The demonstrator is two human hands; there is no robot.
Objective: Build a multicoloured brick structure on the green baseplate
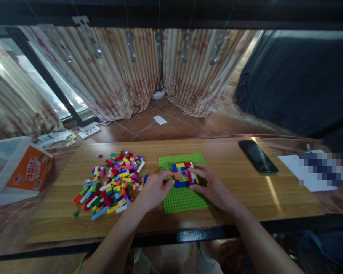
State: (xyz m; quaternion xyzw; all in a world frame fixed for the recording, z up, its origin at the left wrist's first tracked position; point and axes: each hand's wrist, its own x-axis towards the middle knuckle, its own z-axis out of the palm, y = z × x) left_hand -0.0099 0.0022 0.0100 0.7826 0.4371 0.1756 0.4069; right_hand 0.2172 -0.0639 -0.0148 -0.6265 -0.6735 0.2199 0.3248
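Note:
A low rectangular build of coloured toy bricks (182, 183) sits on a green studded baseplate (177, 203). It has blue, yellow, red, white and orange bricks, with grey ones inside. My left hand (157, 190) is at the build's left edge, thumb and index finger bent close together; whether a small brick lies between them is hidden. On the right side, my right hand (217, 188) straddles the build, thumb at its near edge and fingers at its far edge, gripping it around a red and white strip. The fingers cover part of the bricks there.
A loose heap of mixed bricks (114, 186) spreads left of the baseplate on the wooden table (234, 205). A black phone (258, 156) lies to the right. Beyond the table's ends are a clear plastic bin (5, 152) with an orange label and white paper (295, 173).

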